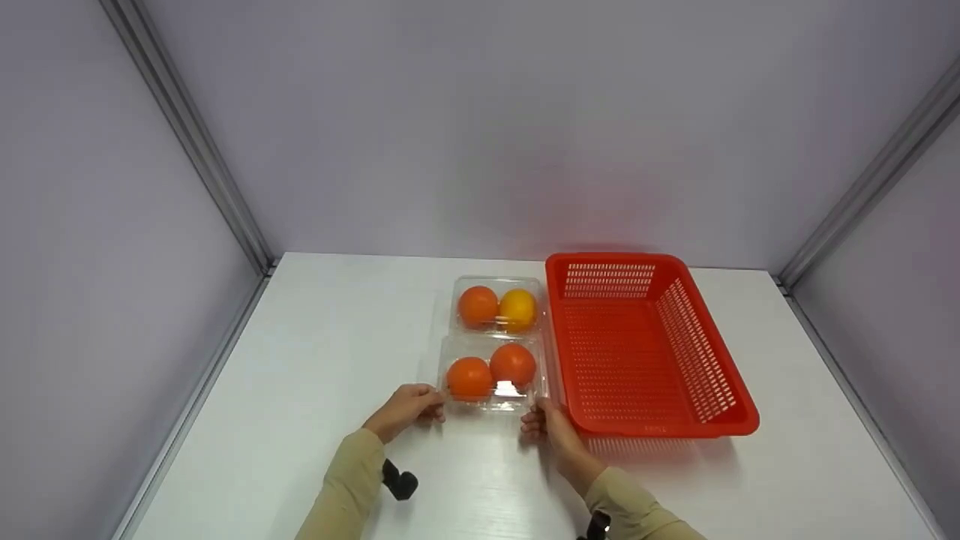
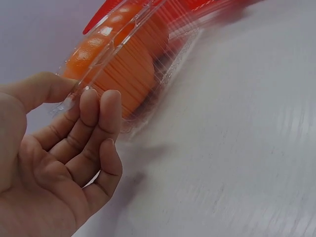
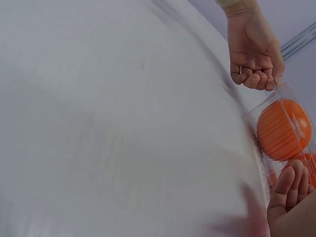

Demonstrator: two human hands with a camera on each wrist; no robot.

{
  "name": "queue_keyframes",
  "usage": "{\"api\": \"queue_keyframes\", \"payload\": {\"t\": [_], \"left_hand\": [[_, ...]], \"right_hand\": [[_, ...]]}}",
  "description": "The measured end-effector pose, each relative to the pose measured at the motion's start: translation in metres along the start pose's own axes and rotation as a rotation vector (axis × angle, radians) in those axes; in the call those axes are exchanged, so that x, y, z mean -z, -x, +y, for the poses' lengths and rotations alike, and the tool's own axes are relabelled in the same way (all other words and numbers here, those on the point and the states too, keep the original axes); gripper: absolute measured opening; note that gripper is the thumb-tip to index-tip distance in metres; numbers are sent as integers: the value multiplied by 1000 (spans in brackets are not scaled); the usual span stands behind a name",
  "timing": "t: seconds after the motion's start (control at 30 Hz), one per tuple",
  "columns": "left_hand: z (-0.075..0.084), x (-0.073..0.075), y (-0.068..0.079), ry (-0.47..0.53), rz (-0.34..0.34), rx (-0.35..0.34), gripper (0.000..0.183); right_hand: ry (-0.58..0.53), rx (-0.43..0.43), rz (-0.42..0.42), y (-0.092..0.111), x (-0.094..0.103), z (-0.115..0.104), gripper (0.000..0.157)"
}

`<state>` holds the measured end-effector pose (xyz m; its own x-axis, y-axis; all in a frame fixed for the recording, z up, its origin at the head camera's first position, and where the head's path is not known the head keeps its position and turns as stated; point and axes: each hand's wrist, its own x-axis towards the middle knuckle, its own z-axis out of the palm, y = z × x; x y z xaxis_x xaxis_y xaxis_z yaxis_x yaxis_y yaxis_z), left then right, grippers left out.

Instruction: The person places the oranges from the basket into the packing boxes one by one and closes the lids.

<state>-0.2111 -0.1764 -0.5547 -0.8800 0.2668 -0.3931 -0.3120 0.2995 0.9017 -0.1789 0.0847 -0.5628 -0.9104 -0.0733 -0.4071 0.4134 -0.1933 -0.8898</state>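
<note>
Two orange-coloured fruits sit inside a clear plastic clamshell box in the middle of the table. My left hand pinches the box's near left corner between thumb and fingertips, as the left wrist view also shows. At the near right corner, my right hand holds the rim, its fingers curled at the box's edge; its thumb is hidden in the right wrist view. Directly behind stands a second clear clamshell box, with one orange fruit and one yellow fruit in it.
A red plastic basket with slotted walls stands on the right, close beside both boxes. The white table is bordered by a pale back wall and side walls with metal corner posts.
</note>
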Motion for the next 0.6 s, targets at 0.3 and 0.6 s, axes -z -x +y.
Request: {"api": "queue_keyframes", "payload": {"t": [0.3,0.6], "left_hand": [[-14,1,-13,-8,-5,3,35],[-16,1,-15,7,3,3,35]], "right_hand": [[0,6,45,-10,3,9,23],[2,13,29,-10,3,7,24]]}}
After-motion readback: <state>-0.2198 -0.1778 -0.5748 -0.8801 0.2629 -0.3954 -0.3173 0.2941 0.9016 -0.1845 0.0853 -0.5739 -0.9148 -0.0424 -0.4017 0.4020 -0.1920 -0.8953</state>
